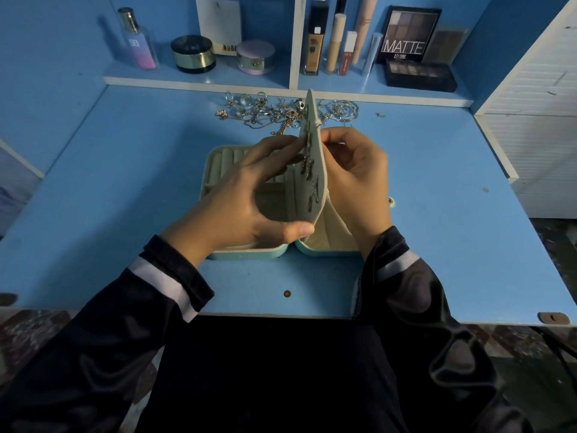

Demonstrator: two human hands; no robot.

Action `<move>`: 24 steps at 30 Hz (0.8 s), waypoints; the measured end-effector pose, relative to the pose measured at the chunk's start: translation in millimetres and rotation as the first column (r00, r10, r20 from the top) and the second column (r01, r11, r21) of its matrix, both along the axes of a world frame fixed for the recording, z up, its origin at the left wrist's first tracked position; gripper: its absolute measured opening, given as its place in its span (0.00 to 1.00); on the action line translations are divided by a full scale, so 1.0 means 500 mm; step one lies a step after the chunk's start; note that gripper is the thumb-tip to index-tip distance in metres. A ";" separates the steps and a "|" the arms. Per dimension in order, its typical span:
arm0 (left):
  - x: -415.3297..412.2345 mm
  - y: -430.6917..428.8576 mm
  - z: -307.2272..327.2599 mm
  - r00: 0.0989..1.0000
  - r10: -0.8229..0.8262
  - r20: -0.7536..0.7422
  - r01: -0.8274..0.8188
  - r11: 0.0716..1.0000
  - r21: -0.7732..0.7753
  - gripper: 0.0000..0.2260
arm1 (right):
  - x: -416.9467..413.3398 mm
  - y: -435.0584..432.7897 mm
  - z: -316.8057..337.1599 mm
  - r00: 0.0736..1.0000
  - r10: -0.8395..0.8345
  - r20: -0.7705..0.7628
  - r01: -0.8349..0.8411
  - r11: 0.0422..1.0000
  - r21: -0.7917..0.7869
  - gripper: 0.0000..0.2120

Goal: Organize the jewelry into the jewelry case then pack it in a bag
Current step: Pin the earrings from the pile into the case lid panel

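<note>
Over the left half of the open jewelry case the left hand grips the cream earring panel, thumb at its lower edge and fingers along its studded face, so it stands upright over the case's hinge. Over the right half, the right hand pinches the panel's upper back; what sits between those fingertips I cannot tell. The panel looks light, padded and bendy, best held by its edges, while the loose jewelry beyond the case looks snaggy and delicate.
</note>
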State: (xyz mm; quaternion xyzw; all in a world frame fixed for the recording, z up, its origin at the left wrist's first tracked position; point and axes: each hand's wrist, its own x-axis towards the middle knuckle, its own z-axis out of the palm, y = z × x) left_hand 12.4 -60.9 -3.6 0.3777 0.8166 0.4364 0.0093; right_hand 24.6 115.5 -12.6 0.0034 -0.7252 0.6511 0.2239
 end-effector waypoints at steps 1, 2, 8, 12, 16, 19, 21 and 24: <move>0.000 0.000 0.001 1.000 0.001 -0.001 -0.001 1.000 0.000 0.42 | 0.000 0.000 -0.001 1.000 -0.005 -0.014 0.005 1.000 0.011 0.06; 0.001 0.000 0.002 1.000 0.000 -0.003 0.000 1.000 0.002 0.42 | 0.000 0.000 -0.001 1.000 -0.006 -0.025 0.006 1.000 0.011 0.06; 0.002 0.000 0.002 1.000 -0.009 -0.004 0.009 1.000 0.012 0.43 | 0.004 0.001 0.005 1.000 0.017 -0.008 -0.018 0.988 -0.156 0.05; 0.002 0.000 0.001 1.000 -0.016 0.013 0.015 1.000 0.027 0.43 | 0.004 0.000 0.009 0.999 0.054 0.001 -0.052 0.969 -0.242 0.06; 0.000 -0.002 0.003 1.000 -0.021 0.022 0.020 0.999 0.042 0.43 | 0.004 0.001 0.009 0.997 0.080 -0.001 -0.078 0.964 -0.253 0.06; 0.001 -0.001 0.003 0.999 -0.030 0.038 0.028 0.998 0.055 0.43 | 0.007 0.006 0.008 0.994 0.114 -0.002 -0.111 0.964 -0.240 0.06; 0.002 0.001 0.002 0.998 -0.036 0.056 0.033 0.997 0.063 0.42 | 0.010 0.011 0.010 0.990 0.142 -0.003 -0.138 0.963 -0.229 0.07; 0.001 0.000 0.002 0.997 -0.037 0.063 0.033 0.998 0.060 0.43 | 0.013 0.017 0.017 0.981 0.193 0.000 -0.187 0.948 -0.256 0.09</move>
